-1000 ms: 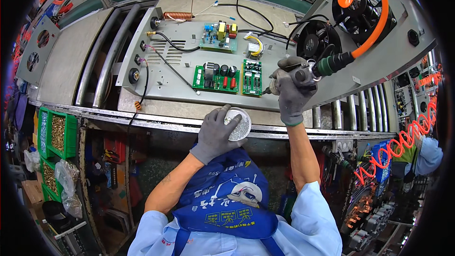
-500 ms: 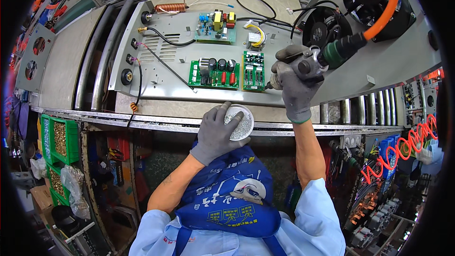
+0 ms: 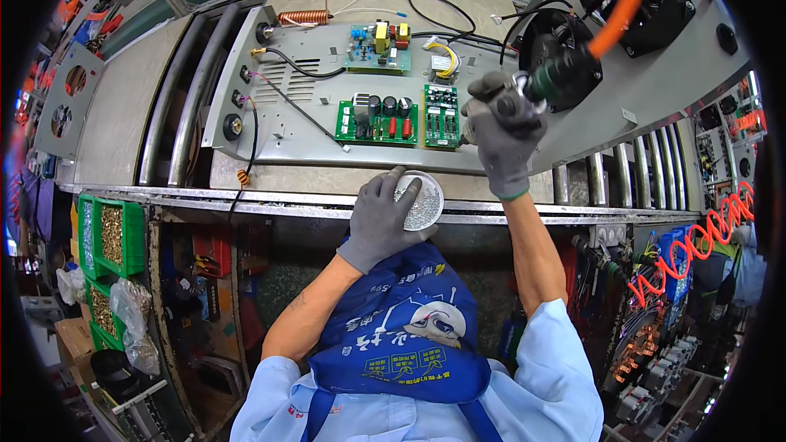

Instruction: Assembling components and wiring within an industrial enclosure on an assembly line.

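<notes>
My left hand [image 3: 372, 225], in a grey glove, grips a round white dish [image 3: 440, 196] at the near edge of the bench. Its fingers reach over the rim onto small silvery pieces, too fine to tell apart. My right hand [image 3: 503, 155], also gloved, is closed around a pneumatic screwdriver [image 3: 516, 106] with an orange hose [image 3: 618, 20]. The tool's tip is by the lower right corner of a narrow green circuit board [image 3: 442, 119]; whether it touches is hidden. A wider green board [image 3: 352, 124] with capacitors lies left of it in a grey metal chassis [image 3: 282, 146].
Another circuit board [image 3: 372, 57], a transformer [image 3: 443, 71] and a copper coil [image 3: 303, 17] sit farther back. Black fans [image 3: 557, 49] stand in the panel at right. Steel rollers [image 3: 184, 106] flank the work. Green bins [image 3: 123, 237] hold small parts at lower left.
The whole view has shifted slightly. The screwdriver body has tilted or moved a little left toward the narrow board. My left hand still grips the dish.
</notes>
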